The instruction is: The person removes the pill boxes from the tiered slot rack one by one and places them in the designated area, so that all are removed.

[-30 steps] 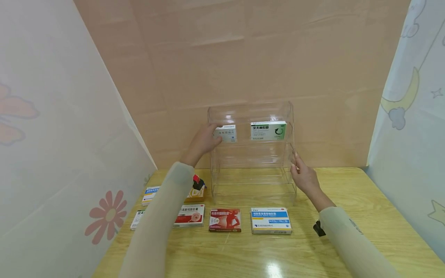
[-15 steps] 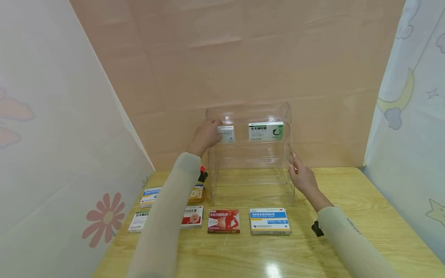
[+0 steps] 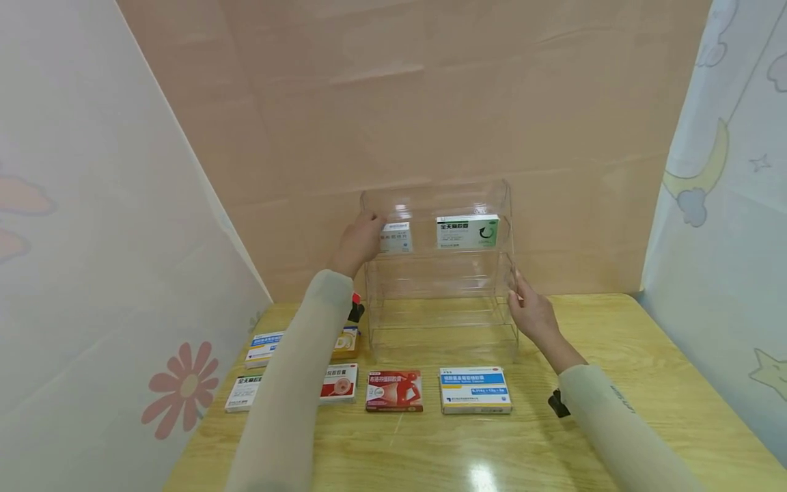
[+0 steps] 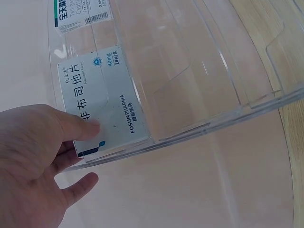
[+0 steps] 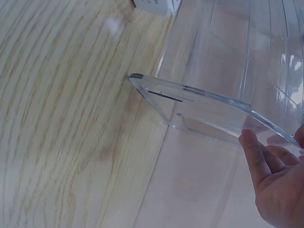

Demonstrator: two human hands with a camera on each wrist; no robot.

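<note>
A white medicine box (image 4: 109, 102) leans upright in the left part of an upper tier of the clear display rack (image 3: 439, 301). My left hand (image 3: 359, 242) pinches its left end: in the left wrist view the thumb lies on the box's front, and some fingers pass behind it. On the same tier, farther right, stands a white-and-green medicine box (image 3: 468, 232), apart from both hands. With my right hand (image 3: 533, 313) I grip the rack's right side edge; in the right wrist view that hand is partly cut off by the frame edge.
On the wooden table (image 3: 430, 451), before the rack, lie a red box (image 3: 394, 391), a blue-and-white box (image 3: 475, 391) and a red-and-white box (image 3: 339, 383). More boxes lie at the left, partly behind my left sleeve (image 3: 289, 383). A tan backdrop (image 3: 393, 102) hangs behind.
My left wrist has lifted and turned a little while the hand stays at the white box. The right hand keeps its place on the rack. The head view has shifted slightly.
</note>
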